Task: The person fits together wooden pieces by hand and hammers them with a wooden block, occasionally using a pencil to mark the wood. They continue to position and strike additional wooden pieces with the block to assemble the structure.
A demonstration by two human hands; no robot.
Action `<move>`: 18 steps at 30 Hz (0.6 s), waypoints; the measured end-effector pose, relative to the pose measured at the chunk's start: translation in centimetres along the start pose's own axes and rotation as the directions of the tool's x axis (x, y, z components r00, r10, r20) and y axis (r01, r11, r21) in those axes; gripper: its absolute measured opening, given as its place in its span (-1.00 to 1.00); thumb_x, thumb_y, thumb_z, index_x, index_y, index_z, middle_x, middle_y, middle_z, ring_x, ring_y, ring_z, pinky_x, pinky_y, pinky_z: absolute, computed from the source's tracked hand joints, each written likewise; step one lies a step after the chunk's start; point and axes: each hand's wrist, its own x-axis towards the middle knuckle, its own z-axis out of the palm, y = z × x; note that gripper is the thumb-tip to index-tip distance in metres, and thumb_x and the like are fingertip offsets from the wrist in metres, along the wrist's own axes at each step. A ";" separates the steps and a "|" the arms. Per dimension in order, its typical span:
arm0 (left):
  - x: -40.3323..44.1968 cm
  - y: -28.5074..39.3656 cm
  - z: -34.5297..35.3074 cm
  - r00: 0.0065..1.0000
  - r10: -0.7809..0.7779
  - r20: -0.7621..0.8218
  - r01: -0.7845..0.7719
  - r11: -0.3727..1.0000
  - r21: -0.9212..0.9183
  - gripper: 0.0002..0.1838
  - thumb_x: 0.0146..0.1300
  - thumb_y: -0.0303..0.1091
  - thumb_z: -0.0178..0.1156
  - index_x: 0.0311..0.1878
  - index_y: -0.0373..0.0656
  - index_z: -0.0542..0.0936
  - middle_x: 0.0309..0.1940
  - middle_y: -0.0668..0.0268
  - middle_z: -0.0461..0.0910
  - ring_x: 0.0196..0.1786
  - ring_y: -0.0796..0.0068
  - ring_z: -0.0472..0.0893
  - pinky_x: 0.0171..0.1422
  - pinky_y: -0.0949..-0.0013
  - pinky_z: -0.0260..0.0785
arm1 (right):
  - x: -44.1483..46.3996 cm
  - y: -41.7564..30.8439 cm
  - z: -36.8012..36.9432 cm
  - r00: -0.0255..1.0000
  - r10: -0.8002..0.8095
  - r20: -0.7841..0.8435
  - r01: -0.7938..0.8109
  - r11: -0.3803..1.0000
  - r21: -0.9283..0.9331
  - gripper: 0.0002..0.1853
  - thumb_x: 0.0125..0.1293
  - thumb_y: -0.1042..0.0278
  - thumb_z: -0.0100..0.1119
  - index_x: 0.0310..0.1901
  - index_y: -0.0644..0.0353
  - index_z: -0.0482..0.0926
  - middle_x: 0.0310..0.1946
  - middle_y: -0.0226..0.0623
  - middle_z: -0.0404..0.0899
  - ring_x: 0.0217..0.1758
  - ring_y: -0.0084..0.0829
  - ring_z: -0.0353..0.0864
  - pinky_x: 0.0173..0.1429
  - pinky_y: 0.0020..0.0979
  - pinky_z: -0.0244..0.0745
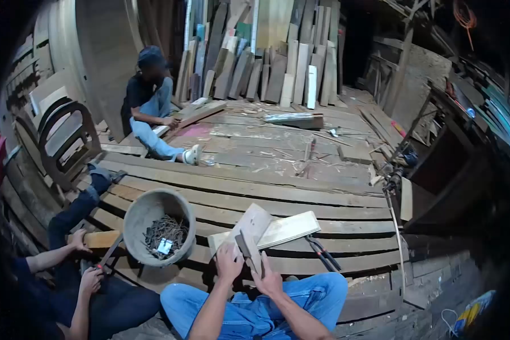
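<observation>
In front of my lap, my left hand (230, 263) is closed at the left side of a short wooden piece (250, 251). My right hand (268, 276) grips the same piece near its lower end, with fingers along its side. The piece is tilted upright against a wider board (253, 220). Under that board a pale plank (289, 230) lies across the slats. Long-handled pincers (324, 254) rest right of my hands, their handles pointing toward me.
Left of my hands stands a grey bucket (131, 226) with rusty nails and a small lit device inside. Beside it, a co-worker's hands hold a saw-like tool (111, 249) and a wood block (101, 239). Another person (148, 107) sits farther back. Gaps run between the slats (357, 213).
</observation>
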 end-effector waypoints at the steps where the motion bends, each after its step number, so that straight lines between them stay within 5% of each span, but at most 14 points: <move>1: -0.1 0.1 0.1 1.000 -0.025 0.005 0.025 1.000 -0.010 -0.45 0.12 -0.26 0.33 0.19 -0.25 0.59 0.29 0.03 0.47 0.39 -0.01 0.37 0.45 -0.07 0.20 | -0.3 -0.2 -0.1 0.998 -0.047 -0.041 0.048 0.999 0.022 -0.09 0.26 0.16 0.29 0.58 0.04 0.04 -0.31 0.12 0.69 -0.37 0.17 0.68 -0.22 0.07 0.61; 2: 0.1 -0.2 0.3 0.999 -0.037 0.027 0.036 0.998 0.047 -0.47 0.14 -0.28 0.32 0.20 -0.23 0.59 0.29 0.07 0.47 0.41 0.04 0.35 0.46 -0.05 0.19 | -0.2 0.0 0.0 0.969 -0.191 -0.157 0.204 0.977 0.069 -0.11 0.27 0.22 0.29 0.55 0.19 0.06 -0.29 0.12 0.68 -0.39 0.18 0.67 -0.23 0.03 0.60; 6: 0.3 -1.3 0.8 0.997 -0.072 0.012 0.072 0.997 -0.029 -0.44 0.06 -0.44 0.31 0.21 -0.27 0.57 0.27 0.06 0.46 0.44 0.02 0.32 0.50 -0.02 0.17 | 0.3 -0.1 0.0 0.907 -0.282 -0.312 0.282 0.958 -0.044 -0.15 0.29 0.28 0.26 0.54 0.25 0.07 -0.31 0.20 0.66 -0.38 0.24 0.66 -0.21 0.03 0.58; 9: 0.0 -0.4 0.3 0.995 -0.103 -0.004 0.102 0.991 -0.089 -0.35 -0.05 -0.51 0.33 0.24 -0.31 0.53 0.31 0.07 0.42 0.47 0.00 0.28 0.57 0.07 0.13 | 0.0 -0.9 -1.5 0.968 0.231 0.097 -0.220 0.969 -0.115 -0.18 0.31 0.30 0.23 0.53 0.26 0.07 -0.24 0.27 0.65 -0.30 0.26 0.66 -0.15 0.06 0.58; 10: 0.1 -0.5 0.4 0.993 -0.115 0.008 0.115 0.991 -0.070 -0.34 -0.06 -0.51 0.34 0.24 -0.31 0.52 0.32 0.07 0.41 0.47 0.00 0.27 0.57 0.08 0.14 | 0.0 -1.2 -2.1 0.963 0.247 0.108 -0.243 0.969 -0.052 -0.20 0.36 0.24 0.18 0.55 0.22 0.04 -0.17 0.30 0.65 -0.23 0.27 0.67 -0.10 0.09 0.57; 13: 0.3 -0.8 0.7 0.997 -0.079 -0.005 0.079 0.996 -0.053 -0.39 -0.02 -0.48 0.32 0.21 -0.31 0.53 0.32 0.05 0.40 0.48 0.01 0.27 0.57 0.08 0.14 | 0.2 -0.1 -0.6 0.965 -0.107 -0.238 0.138 0.983 0.118 -0.18 0.39 0.15 0.14 0.57 0.17 0.00 -0.16 0.31 0.65 -0.21 0.26 0.67 -0.11 0.11 0.56; 14: 0.0 -0.8 0.8 0.997 -0.077 0.003 0.077 0.996 -0.039 -0.40 0.00 -0.49 0.31 0.21 -0.31 0.53 0.32 0.05 0.40 0.48 0.01 0.27 0.57 0.08 0.15 | 1.0 0.2 -0.1 0.813 -0.363 -0.455 0.369 0.926 -0.079 -0.15 0.39 0.13 0.14 0.58 0.13 -0.05 -0.21 0.27 0.66 -0.24 0.27 0.67 -0.16 0.11 0.57; 16: 0.2 -0.6 0.5 0.997 -0.080 0.003 0.080 0.996 -0.042 -0.43 0.02 -0.51 0.28 0.21 -0.31 0.54 0.34 0.04 0.39 0.48 0.00 0.27 0.56 0.07 0.15 | 0.4 0.6 0.2 0.965 -0.179 -0.192 0.165 0.983 -0.085 -0.13 0.36 0.16 0.19 0.59 0.11 -0.05 -0.26 0.23 0.67 -0.27 0.25 0.67 -0.19 0.11 0.56; 18: 0.2 -0.3 0.4 0.995 -0.102 0.003 0.102 0.992 -0.079 -0.44 0.03 -0.52 0.26 0.20 -0.31 0.54 0.35 0.04 0.38 0.49 -0.01 0.26 0.56 0.07 0.16 | 0.2 0.1 -0.6 0.973 0.099 0.209 -0.038 0.959 -0.280 -0.05 0.29 0.18 0.29 0.59 0.08 -0.07 -0.37 0.15 0.67 -0.35 0.21 0.67 -0.25 0.10 0.56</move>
